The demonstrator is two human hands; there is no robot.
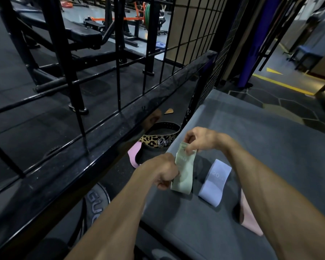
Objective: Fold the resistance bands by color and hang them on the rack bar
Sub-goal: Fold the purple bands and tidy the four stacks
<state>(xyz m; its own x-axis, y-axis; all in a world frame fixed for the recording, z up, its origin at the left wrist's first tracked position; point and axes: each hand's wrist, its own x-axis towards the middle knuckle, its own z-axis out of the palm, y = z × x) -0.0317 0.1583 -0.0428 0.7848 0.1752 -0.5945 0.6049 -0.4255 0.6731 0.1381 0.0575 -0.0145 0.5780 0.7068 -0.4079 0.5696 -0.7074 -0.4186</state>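
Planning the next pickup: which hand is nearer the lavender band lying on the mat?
Right. The right hand pinches the green band's top, up-left of the lavender band; the left hand grips beyond the green band.

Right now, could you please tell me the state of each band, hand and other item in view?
Green band: folded, held in both hands.
Lavender band: lying flat on the grey mat.
Pink band: on the mat, partly behind the right forearm.
Left hand: gripping the green band.
Right hand: pinching its top.
Rack bar: bare.
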